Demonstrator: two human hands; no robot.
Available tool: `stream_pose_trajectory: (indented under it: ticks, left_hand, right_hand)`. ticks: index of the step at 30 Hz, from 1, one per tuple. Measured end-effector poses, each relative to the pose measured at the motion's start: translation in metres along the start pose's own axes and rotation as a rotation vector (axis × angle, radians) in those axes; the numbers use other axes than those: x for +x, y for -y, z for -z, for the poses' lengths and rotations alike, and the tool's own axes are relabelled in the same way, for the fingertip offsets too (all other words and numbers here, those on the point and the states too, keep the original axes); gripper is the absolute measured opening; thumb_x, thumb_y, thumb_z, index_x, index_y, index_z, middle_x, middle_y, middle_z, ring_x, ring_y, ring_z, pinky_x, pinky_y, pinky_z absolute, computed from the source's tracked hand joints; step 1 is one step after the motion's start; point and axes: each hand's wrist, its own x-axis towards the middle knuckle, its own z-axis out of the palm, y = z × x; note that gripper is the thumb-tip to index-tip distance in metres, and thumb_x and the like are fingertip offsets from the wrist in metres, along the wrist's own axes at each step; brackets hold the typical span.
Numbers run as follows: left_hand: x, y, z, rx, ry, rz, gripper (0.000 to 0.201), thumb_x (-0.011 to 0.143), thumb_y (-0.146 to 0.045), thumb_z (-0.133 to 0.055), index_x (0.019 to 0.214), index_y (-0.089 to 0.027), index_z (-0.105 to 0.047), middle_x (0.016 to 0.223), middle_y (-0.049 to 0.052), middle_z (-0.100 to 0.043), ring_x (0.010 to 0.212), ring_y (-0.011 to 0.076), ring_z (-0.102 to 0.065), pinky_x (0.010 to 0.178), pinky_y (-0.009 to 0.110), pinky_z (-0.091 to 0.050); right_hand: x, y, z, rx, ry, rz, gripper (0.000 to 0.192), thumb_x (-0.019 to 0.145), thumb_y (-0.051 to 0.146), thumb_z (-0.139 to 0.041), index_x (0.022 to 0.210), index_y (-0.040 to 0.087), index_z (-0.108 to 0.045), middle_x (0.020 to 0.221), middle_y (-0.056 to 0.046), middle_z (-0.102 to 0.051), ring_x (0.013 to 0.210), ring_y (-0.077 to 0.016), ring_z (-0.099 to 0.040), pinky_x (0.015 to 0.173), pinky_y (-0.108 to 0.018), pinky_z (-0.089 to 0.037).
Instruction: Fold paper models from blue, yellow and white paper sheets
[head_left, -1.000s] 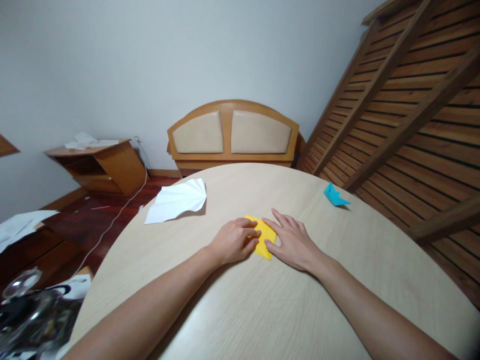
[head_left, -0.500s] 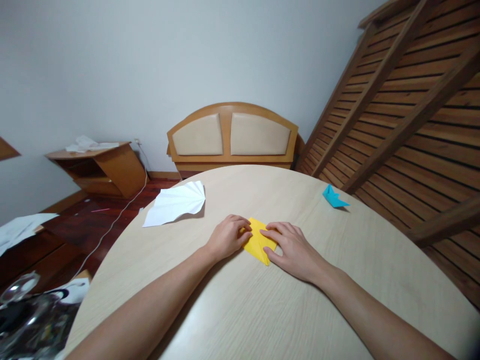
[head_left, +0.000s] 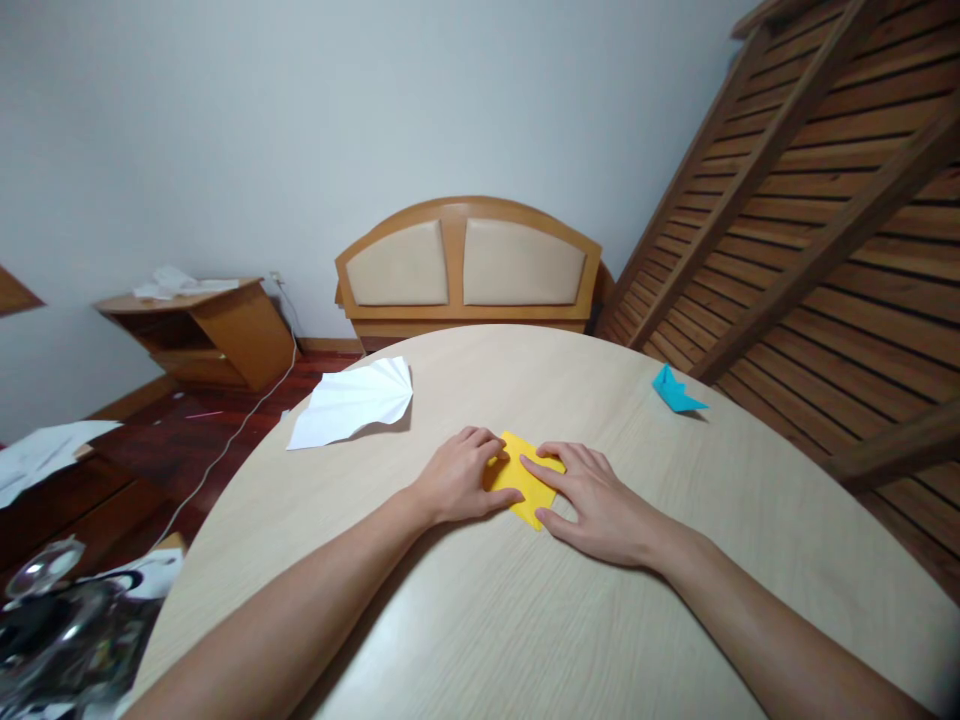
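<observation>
A folded piece of yellow paper (head_left: pixel 534 487) lies flat on the round table (head_left: pixel 480 620) between my hands. My left hand (head_left: pixel 469 475) rests at its left side, with curved fingertips on the upper left edge and the thumb stretched across the lower part. From the right, my right hand (head_left: pixel 592 500) reaches over the paper. Its index finger lies on the upper face, and its thumb touches near the bottom corner. The fingers of both hands are apart and cover parts of the paper's edges.
A creased white paper sheet (head_left: pixel 352 403) lies at the table's left rim. On the right stands a small blue folded paper boat (head_left: pixel 677 391). Beyond the table are a wooden headboard (head_left: pixel 455 265), a low cabinet (head_left: pixel 232 340) and a slatted wooden frame (head_left: pixel 810 200).
My left thumb has moved right and stretched out over the lower part of the yellow paper. My right hand has shifted slightly, with its fingers a little more spread.
</observation>
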Motion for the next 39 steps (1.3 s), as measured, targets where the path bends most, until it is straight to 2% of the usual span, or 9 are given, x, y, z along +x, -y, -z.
stream_pose_trajectory:
  ticks: [6, 12, 21, 24, 28, 33, 39]
  left_hand:
    - [-0.003, -0.003, 0.000, -0.006, 0.017, -0.054, 0.062, 0.076, -0.065, -0.073, 0.111, -0.015, -0.064, 0.121, 0.015, -0.065, 0.114, 0.0311, -0.058, 0.101, 0.046, -0.048]
    - [-0.004, -0.010, 0.000, -0.011, 0.030, -0.054, 0.066, 0.075, -0.063, -0.074, 0.120, -0.016, -0.062, 0.125, 0.016, -0.063, 0.118, 0.0331, -0.056, 0.104, 0.049, -0.045]
    - [-0.004, -0.010, -0.002, -0.034, 0.011, -0.079, 0.077, 0.077, -0.061, -0.073, 0.135, -0.015, -0.052, 0.131, 0.016, -0.061, 0.119, 0.0322, -0.056, 0.107, 0.048, -0.043]
    - [-0.003, -0.012, -0.004, -0.054, -0.006, -0.091, 0.076, 0.079, -0.058, -0.072, 0.138, -0.016, -0.049, 0.134, 0.015, -0.061, 0.122, 0.0316, -0.056, 0.109, 0.049, -0.041]
    - [-0.002, -0.014, -0.009, -0.082, -0.036, -0.065, 0.064, 0.087, -0.055, -0.063, 0.137, -0.017, -0.049, 0.129, 0.016, -0.064, 0.119, 0.0317, -0.059, 0.106, 0.050, -0.043]
    - [-0.002, -0.014, -0.012, -0.130, -0.047, -0.057, 0.051, 0.091, -0.035, -0.058, 0.137, -0.016, -0.046, 0.124, 0.015, -0.065, 0.113, 0.0282, -0.062, 0.101, 0.045, -0.048]
    - [-0.001, -0.015, -0.011, -0.148, -0.043, 0.040, 0.042, 0.092, -0.029, -0.055, 0.132, -0.016, -0.050, 0.115, 0.011, -0.067, 0.104, 0.0258, -0.065, 0.094, 0.041, -0.051]
  right_hand:
    - [-0.001, -0.002, 0.002, 0.026, -0.033, 0.062, 0.061, 0.086, 0.036, -0.065, 0.145, 0.030, -0.052, 0.134, -0.012, -0.054, 0.128, -0.0316, -0.046, 0.109, -0.053, -0.037]
    - [0.001, 0.001, 0.005, 0.035, -0.055, 0.109, 0.054, 0.087, 0.038, -0.066, 0.140, 0.032, -0.057, 0.129, -0.010, -0.059, 0.124, -0.0317, -0.049, 0.107, -0.054, -0.038]
    - [0.002, 0.000, 0.002, 0.053, -0.057, 0.066, 0.058, 0.087, 0.038, -0.065, 0.143, 0.027, -0.054, 0.137, -0.011, -0.058, 0.128, -0.0309, -0.049, 0.108, -0.052, -0.037]
    - [0.004, -0.001, 0.001, 0.057, -0.088, 0.029, 0.055, 0.093, 0.041, -0.059, 0.145, 0.026, -0.050, 0.141, -0.012, -0.057, 0.129, -0.0298, -0.050, 0.108, -0.052, -0.036]
    - [0.006, -0.001, 0.000, 0.063, -0.145, -0.007, 0.055, 0.093, 0.043, -0.059, 0.145, 0.027, -0.049, 0.137, -0.011, -0.061, 0.125, -0.0289, -0.054, 0.105, -0.051, -0.039]
    - [0.009, 0.002, -0.002, 0.067, -0.170, -0.036, 0.050, 0.094, 0.040, -0.059, 0.142, 0.029, -0.052, 0.125, -0.009, -0.066, 0.118, -0.0267, -0.058, 0.101, -0.047, -0.042]
    - [0.010, 0.004, -0.005, 0.064, -0.189, -0.085, 0.049, 0.091, 0.041, -0.061, 0.136, 0.024, -0.056, 0.129, -0.010, -0.065, 0.120, -0.0272, -0.057, 0.102, -0.047, -0.041]
